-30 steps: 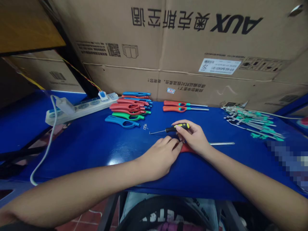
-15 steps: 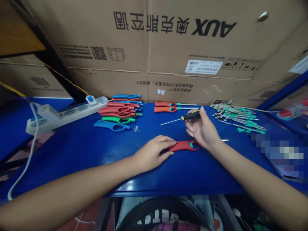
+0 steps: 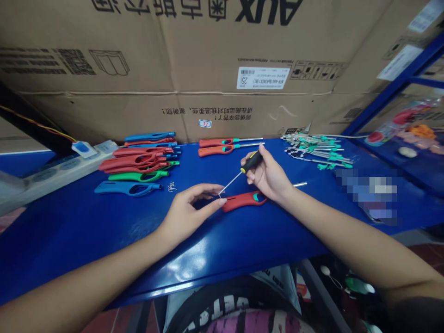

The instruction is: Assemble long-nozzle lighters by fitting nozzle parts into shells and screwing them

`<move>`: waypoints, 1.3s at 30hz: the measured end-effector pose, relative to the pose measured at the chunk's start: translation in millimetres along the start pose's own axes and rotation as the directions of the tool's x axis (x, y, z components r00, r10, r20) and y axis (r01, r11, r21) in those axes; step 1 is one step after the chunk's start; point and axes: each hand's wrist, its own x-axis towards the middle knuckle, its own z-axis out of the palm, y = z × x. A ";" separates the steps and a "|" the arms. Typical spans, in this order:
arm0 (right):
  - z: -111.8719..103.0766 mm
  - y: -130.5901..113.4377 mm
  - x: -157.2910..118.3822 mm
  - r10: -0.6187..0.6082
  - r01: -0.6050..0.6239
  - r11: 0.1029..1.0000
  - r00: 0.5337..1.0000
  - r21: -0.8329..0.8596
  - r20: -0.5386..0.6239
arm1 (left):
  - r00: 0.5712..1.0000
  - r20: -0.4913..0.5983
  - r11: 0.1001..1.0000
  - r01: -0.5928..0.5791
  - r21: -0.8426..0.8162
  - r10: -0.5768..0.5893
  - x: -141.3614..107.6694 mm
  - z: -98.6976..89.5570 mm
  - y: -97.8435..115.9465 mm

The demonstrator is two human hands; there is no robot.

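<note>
My right hand (image 3: pixel 268 175) grips a black and yellow screwdriver (image 3: pixel 252 162), its thin shaft slanting down to the left. A tiny piece, too small to make out, shows at the shaft's tip. Around that tip, the thumb and fingers of my left hand (image 3: pixel 189 210) are apart, the thumb at the left end of a red lighter (image 3: pixel 241 200). This lighter lies flat, with a green trigger and a metal tube that passes behind my right wrist. Some small screws (image 3: pixel 171 187) lie beside a blue lighter shell (image 3: pixel 128 188).
Red, green and blue shells (image 3: pixel 133 163) are piled at the left by a power strip (image 3: pixel 65 166). Two red lighters (image 3: pixel 217 150) lie at the back. Green-ended metal tubes (image 3: pixel 326 152) are heaped at right. A large cardboard box (image 3: pixel 208 78) stands behind the blue table (image 3: pixel 194 259).
The view has shifted right. My left hand has let go of the red lighter's body and moved to its left end. The screwdriver tip has come down to my left fingers.
</note>
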 end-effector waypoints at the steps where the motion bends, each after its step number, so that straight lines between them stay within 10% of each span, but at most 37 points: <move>1: -0.1 0.3 -0.1 -0.007 0.007 1.000 1.000 0.001 0.002 | 1.000 -0.003 1.000 -0.005 0.001 0.005 -0.4 0.2 1.3; 39: 7.4 -10.4 -12.9 -0.155 0.177 0.952 0.982 -0.251 0.107 | 0.964 0.038 0.931 -0.265 0.250 0.264 -5.2 0.2 2.2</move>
